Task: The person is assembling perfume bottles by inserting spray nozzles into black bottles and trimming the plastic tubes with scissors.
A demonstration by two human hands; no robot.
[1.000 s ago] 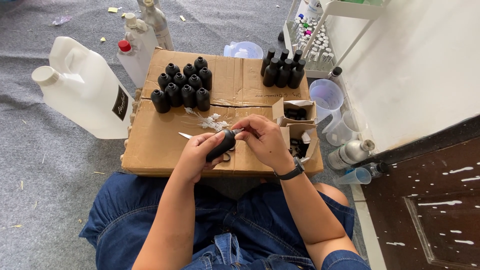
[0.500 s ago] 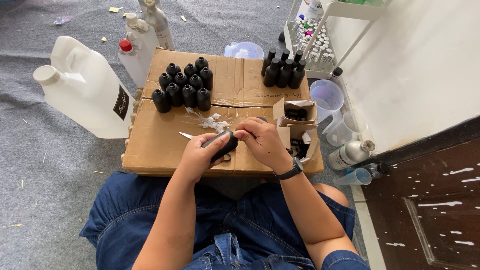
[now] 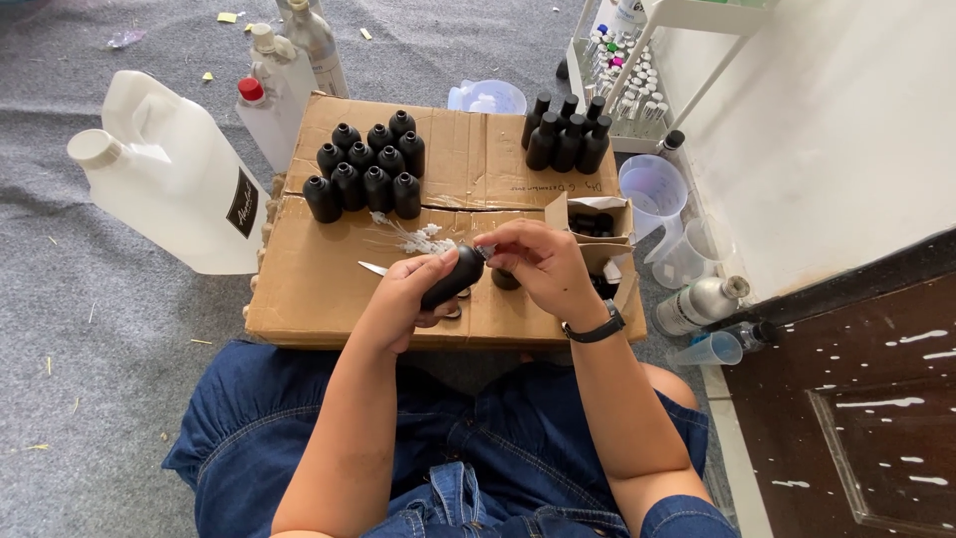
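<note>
My left hand (image 3: 410, 296) grips a small black bottle (image 3: 454, 276), tilted with its neck up to the right, over a flattened cardboard sheet (image 3: 317, 279). At the bottle's neck the fingertips of my right hand (image 3: 538, 267) pinch something small that I cannot make out. A black watch sits on my right wrist. A cluster of several capped black bottles (image 3: 366, 167) stands on the cardboard's far left, and another group of black bottles (image 3: 568, 134) stands at the far right. White shreds (image 3: 418, 239) lie just beyond my hands.
A large white jug (image 3: 169, 174) lies left of the cardboard, with clear bottles (image 3: 289, 70) behind it. Small open boxes (image 3: 597, 219), measuring cups (image 3: 652, 189), a metal bottle (image 3: 697, 304) and a white rack of vials (image 3: 627, 80) crowd the right, by a white wall.
The bottle has turned slightly in my left hand and my right fingers have shifted at its neck. Everything else stays put.
</note>
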